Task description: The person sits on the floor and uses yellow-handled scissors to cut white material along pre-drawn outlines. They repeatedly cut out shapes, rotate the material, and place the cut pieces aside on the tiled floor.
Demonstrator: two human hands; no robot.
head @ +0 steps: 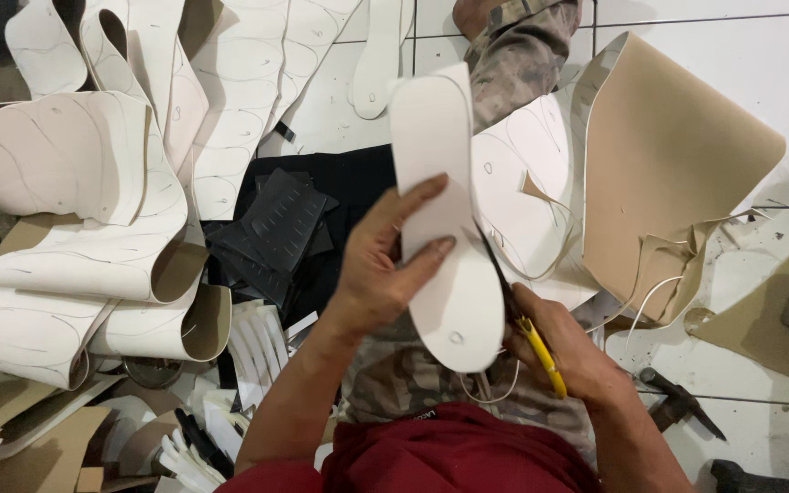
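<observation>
White insole (445, 228) in left hand (381, 265) (fingers pinching); right hand (563, 351) grips scissors (527, 324).

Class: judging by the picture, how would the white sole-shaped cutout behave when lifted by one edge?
The sole-shaped cutout probably keeps its shape: it stands straight from the left hand. Likely light, since a finger-and-thumb pinch carries it. It seems thin.
</observation>
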